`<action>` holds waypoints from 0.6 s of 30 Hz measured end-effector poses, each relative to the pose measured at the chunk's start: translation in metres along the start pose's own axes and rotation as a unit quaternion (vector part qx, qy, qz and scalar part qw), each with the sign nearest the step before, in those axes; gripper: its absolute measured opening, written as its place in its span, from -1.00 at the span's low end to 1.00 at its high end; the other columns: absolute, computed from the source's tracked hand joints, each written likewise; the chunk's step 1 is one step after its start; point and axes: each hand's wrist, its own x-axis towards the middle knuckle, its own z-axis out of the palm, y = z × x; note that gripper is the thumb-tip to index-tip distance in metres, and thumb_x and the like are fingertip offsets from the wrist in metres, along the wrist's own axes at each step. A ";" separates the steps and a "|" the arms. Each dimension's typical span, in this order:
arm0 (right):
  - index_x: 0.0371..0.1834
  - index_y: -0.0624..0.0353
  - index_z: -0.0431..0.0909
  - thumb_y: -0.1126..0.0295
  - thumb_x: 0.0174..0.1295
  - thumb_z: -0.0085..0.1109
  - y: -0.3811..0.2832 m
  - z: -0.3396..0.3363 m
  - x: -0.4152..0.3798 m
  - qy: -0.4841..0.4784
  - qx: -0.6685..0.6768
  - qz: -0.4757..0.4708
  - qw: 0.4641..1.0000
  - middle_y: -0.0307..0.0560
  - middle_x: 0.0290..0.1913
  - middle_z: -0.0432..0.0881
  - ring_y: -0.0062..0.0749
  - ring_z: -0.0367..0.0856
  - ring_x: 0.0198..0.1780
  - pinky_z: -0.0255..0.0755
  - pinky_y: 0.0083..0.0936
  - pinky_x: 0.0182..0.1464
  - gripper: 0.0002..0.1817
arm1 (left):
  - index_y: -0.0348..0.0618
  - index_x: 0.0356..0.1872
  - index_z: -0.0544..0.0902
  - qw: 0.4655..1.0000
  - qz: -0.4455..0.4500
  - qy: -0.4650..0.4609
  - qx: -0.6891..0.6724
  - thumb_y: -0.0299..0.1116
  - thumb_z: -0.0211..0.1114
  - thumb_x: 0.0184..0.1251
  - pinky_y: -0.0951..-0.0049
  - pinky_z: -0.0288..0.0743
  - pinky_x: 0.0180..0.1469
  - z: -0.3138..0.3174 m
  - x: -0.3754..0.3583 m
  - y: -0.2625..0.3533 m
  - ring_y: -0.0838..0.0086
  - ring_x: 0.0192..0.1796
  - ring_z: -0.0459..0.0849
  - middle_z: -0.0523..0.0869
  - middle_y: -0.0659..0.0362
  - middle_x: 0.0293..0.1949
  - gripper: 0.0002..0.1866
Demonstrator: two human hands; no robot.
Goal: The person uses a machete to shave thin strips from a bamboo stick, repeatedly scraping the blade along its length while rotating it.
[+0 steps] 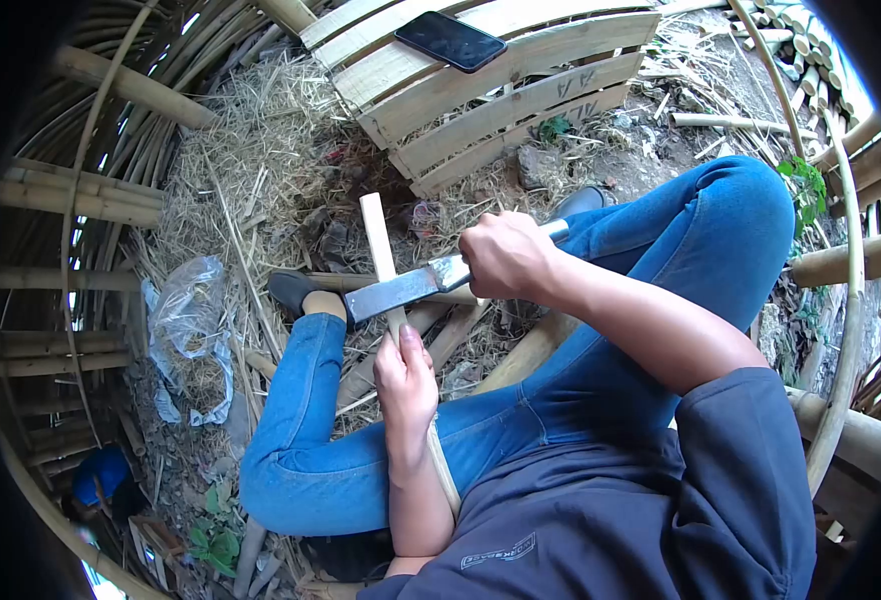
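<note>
Straw-strewn ground [286,115], strip [378,238] in left hand [408,382]

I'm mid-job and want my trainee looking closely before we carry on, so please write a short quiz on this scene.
1. Multiple choice: which hand grips the handle of the tool with the broad metal blade?
A) the left
B) the right
C) both together

2. True or false: the dark phone lies on the slatted wooden crate.

3. Fill in the blank: the broad metal blade crosses a pale, narrow ____ gripped by the left hand.

Key:
1. B, the right hand
2. True
3. strip
</note>
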 end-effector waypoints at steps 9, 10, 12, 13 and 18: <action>-0.58 0.20 0.70 0.36 -0.20 0.29 0.018 -0.017 0.009 0.047 -0.017 0.028 0.998 0.20 -0.53 0.68 0.12 0.72 -0.45 0.63 -0.11 -0.27 -0.85 | -0.29 -0.42 0.45 0.981 0.080 0.042 0.171 -0.25 0.02 0.67 0.17 0.32 -0.50 0.010 -0.004 0.001 0.22 -0.63 0.52 0.51 0.04 -0.66 -0.61; -0.56 0.21 0.71 0.36 -0.21 0.31 0.018 -0.017 0.010 0.034 -0.025 0.033 0.999 0.21 -0.53 0.68 0.11 0.72 -0.44 0.64 -0.13 -0.26 -0.84 | -0.29 -0.43 0.44 0.980 0.085 0.044 0.175 -0.28 0.03 0.66 0.14 0.30 -0.50 0.010 -0.004 0.001 0.18 -0.63 0.52 0.52 0.00 -0.67 -0.62; -0.55 0.21 0.72 0.36 -0.22 0.32 0.018 -0.012 0.012 0.049 -0.027 0.038 0.998 0.21 -0.52 0.68 0.12 0.73 -0.42 0.64 -0.12 -0.24 -0.82 | -0.24 -0.40 0.42 0.975 0.103 0.043 0.194 -0.20 0.01 0.69 0.34 0.29 -0.53 0.009 -0.004 -0.001 0.45 -0.63 0.45 0.47 0.16 -0.66 -0.61; -0.54 0.22 0.72 0.36 -0.23 0.33 0.017 -0.010 0.012 0.056 -0.026 0.043 0.997 0.21 -0.51 0.68 0.12 0.73 -0.41 0.64 -0.12 -0.23 -0.82 | -0.21 -0.38 0.42 0.971 0.112 0.041 0.205 -0.16 -0.01 0.70 0.45 0.29 -0.55 0.008 -0.004 -0.001 0.58 -0.63 0.41 0.45 0.24 -0.66 -0.60; -0.51 0.24 0.72 0.36 -0.22 0.32 0.023 -0.020 0.015 0.061 -0.016 0.063 0.996 0.24 -0.49 0.69 0.14 0.74 -0.35 0.64 -0.09 -0.17 -0.80 | -0.22 -0.38 0.45 0.970 0.115 0.041 0.210 -0.20 0.01 0.69 0.42 0.31 -0.54 0.010 -0.008 0.000 0.56 -0.62 0.45 0.47 0.22 -0.66 -0.62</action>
